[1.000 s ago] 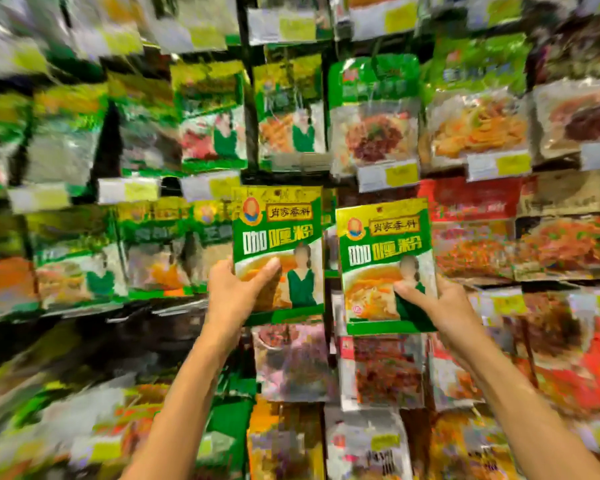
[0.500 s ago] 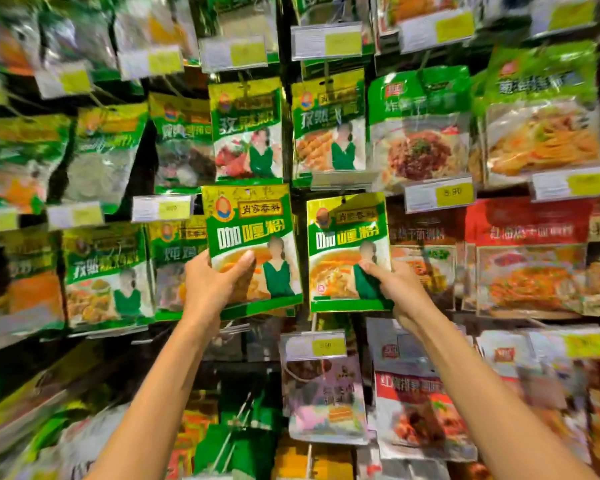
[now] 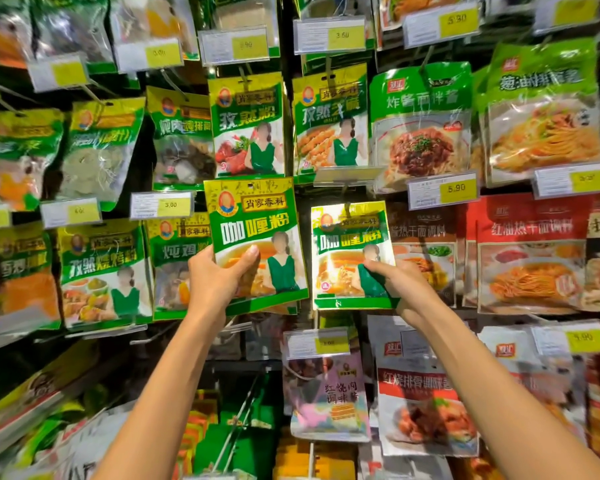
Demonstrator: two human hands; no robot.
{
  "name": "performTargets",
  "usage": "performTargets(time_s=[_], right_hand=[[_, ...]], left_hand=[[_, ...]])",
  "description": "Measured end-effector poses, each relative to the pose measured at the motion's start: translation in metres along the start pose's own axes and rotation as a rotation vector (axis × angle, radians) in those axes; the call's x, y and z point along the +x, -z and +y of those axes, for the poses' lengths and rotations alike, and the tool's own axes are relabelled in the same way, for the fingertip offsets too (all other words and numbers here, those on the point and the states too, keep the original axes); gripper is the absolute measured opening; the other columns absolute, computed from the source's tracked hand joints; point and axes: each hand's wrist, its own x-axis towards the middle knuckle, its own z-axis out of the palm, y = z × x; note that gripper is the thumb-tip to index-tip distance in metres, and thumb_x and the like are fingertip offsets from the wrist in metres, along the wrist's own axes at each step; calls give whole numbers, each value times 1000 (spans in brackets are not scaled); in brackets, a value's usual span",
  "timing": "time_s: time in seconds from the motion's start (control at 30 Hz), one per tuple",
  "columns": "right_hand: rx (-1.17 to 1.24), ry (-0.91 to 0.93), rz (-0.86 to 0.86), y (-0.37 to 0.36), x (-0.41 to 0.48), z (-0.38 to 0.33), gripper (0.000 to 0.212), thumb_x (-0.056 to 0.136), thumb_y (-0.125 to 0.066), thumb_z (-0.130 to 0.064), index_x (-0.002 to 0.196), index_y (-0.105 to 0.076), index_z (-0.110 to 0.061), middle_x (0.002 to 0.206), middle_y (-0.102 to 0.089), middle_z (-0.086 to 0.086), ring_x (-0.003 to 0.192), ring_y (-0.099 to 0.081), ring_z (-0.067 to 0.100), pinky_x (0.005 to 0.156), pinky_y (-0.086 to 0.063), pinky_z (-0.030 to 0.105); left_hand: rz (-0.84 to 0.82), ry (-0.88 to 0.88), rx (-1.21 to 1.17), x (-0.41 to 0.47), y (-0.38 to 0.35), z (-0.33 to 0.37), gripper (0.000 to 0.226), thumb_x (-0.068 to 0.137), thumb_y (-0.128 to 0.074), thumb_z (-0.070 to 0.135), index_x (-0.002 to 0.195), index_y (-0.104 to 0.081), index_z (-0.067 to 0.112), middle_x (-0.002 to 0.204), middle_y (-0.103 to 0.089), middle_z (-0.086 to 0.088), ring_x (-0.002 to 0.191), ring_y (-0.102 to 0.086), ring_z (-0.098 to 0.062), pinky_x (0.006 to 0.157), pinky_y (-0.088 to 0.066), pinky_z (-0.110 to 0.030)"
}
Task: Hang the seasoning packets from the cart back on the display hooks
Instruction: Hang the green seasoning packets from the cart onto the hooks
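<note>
- The right packet (image 3: 349,244) is upright, long axis running 12 to 6. It sits in the gap at 6 o'clock of the clear tag holder (image 3: 347,175). Its top slot is up at the peg line, but I cannot tell whether a hook passes through it.
- The right hand (image 3: 404,287) pinches that packet's lower corner at 5 o'clock, thumb on the front and the other fingers hidden behind. The slot therefore lies at 11 o'clock from the fingers, at the packet's far end.
- The left packet (image 3: 257,220) is just beside it at 9 o'clock. Its top leans slightly toward 11, and it overlaps the hung packets behind.
- The left hand (image 3: 210,280) grips its lower left edge, thumb across the front, fingers hidden behind.
- Judgement: the right hand is nearer a hook. Its packet probably goes on first, top edge held level, while the left packet waits.
</note>
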Motion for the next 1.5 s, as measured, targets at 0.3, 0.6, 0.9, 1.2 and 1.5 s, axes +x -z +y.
performTargets(time_s=[0.3,0.6,0.9,1.2,1.5], right_hand=[[-437,18,105,-11,40,10,33,94,-56,-24,117,-54,0,102,-62,8,88,-58,20,74,-49,31],[-793,184,264,-4,34,18,30,95,-51,-26,114,-49,-2,105,-51,11,100,-55,28,79,-42,32],[-127,222,-98,-28,-25,0,31,94,-53,-36,106,-65,-10,112,-67,6,99,-65,17,89,-53,34],[-35,213,38,-7,-15,6,11,93,-59,-18,93,-66,-10,82,-70,1,70,-66,11,62,-56,26],[-117,235,118,3,-1,0,10,92,-61,-19,85,-65,-13,85,-70,4,77,-66,17,70,-55,34]], left_hand=[[-15,11,6,-2,-2,-1,17,79,-74,17,91,-65,24,86,-70,8,72,-68,1,54,-51,-12],[-77,42,-8,-13,-10,-11,17,77,-76,20,91,-66,23,87,-72,9,79,-69,-6,65,-54,-19],[-242,84,-66,-33,-57,-16,14,77,-76,16,84,-66,22,77,-71,10,65,-68,0,53,-51,-15],[67,-419,453,-3,-50,7,19,94,-55,24,102,-61,7,84,-63,2,74,-61,-12,65,-40,-14],[158,-835,1045,67,-40,9,41,99,-42,23,134,-46,3,136,-47,-19,126,-44,-33,106,-31,-41]])
